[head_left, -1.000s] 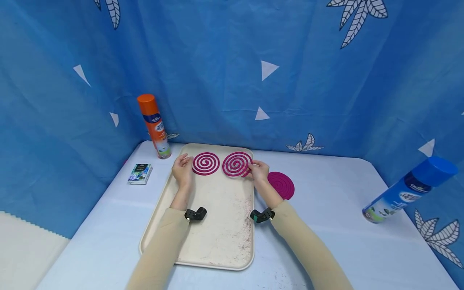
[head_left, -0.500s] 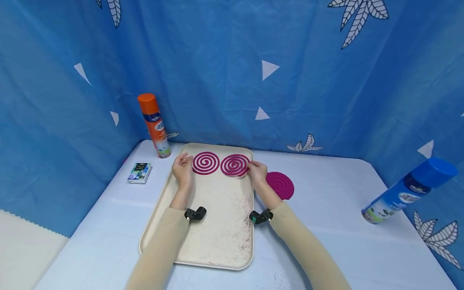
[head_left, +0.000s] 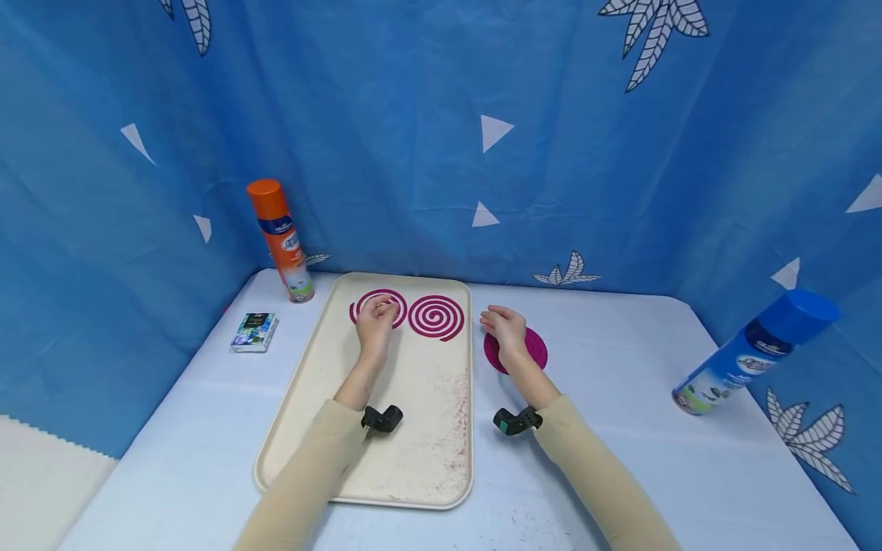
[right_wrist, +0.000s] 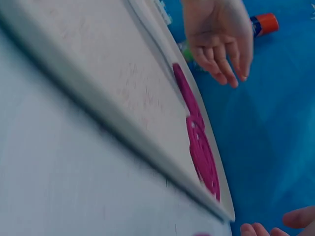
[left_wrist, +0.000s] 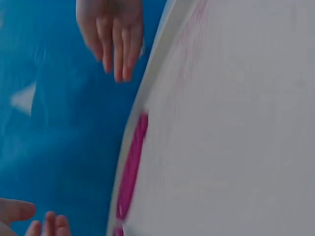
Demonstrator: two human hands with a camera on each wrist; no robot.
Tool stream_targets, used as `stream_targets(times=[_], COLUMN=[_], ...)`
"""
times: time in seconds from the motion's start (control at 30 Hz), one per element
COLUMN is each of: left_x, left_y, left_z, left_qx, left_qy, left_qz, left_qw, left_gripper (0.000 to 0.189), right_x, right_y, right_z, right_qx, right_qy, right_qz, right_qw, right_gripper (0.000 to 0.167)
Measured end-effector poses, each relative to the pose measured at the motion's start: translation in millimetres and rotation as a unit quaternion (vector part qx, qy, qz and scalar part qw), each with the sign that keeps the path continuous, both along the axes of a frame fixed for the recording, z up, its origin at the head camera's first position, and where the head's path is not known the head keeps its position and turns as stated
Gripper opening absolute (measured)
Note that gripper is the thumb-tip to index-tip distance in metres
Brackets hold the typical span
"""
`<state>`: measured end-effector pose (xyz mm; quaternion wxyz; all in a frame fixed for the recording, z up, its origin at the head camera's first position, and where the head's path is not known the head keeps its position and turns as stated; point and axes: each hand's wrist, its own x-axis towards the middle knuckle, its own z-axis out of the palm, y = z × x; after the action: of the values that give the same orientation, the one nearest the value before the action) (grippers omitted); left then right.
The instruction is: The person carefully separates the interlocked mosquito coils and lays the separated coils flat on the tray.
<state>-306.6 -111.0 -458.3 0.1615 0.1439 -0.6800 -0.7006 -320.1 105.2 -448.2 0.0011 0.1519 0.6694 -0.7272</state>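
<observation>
Two magenta mosquito coils lie flat side by side at the far end of the cream tray [head_left: 406, 428]. My left hand [head_left: 375, 325] is raised over the left coil [head_left: 378, 291] and hides part of it; its fingers are relaxed and hold nothing in the right wrist view. To its right, the other coil [head_left: 435, 316] shows its whole spiral. Just beyond the tray's right edge, my right hand [head_left: 506, 329] hovers with loose fingers, nothing in them. Below it a denser, tightly wound magenta coil disc [head_left: 536, 353] lies on the white table, partly covered by the hand and wrist.
An orange-capped spray can [head_left: 281, 241] stands at the back left, with a small patterned box [head_left: 255, 332] in front of it. A blue-capped spray can [head_left: 754, 352] stands far right. Blue curtain [head_left: 413, 138] hangs behind the white table [head_left: 592, 428].
My right hand has let go of the right coil, which now lies on the tray, and has moved right off the tray. My left hand has shifted right, from beside the left coil to over it.
</observation>
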Motion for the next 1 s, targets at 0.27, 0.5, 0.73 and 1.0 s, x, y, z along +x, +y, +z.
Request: stream_targets(times=[0.27, 0.5, 0.73, 1.0], left_x=[34.8, 39.6, 42.3, 41.8], left_y=[84.3, 123.7, 130.8, 133.4], left_z=[10.7, 8.6, 7.6, 2.9], left_qx=[-0.04, -0.056, -0.003, 0.001], left_qy=[-0.067, -0.117, -0.14, -0.132], left_qz=[-0.252, -0.314, -0.308, -0.282], left_qw=[0.9646, 0.9405, 0.941, 0.9503], left_gripper=[0.047, 0.06, 0.063, 0.053], right_x=[13.3, 30.4, 42.3, 42.1], right_y=[63.4, 99.3, 96.3, 95.3], right_z=[-5.8, -11.6, -13.3, -12.3], right_qx=[0.048, 0.12, 0.139, 0.119], right_qy=[-0.005, -0.01, -0.021, -0.043], right_qz=[-0.012, -0.023, 0.007, 0.005], right_qw=[0.9987, 0.9925, 0.99, 0.9919], right_gripper=[0.038, 0.04, 0.049, 0.06])
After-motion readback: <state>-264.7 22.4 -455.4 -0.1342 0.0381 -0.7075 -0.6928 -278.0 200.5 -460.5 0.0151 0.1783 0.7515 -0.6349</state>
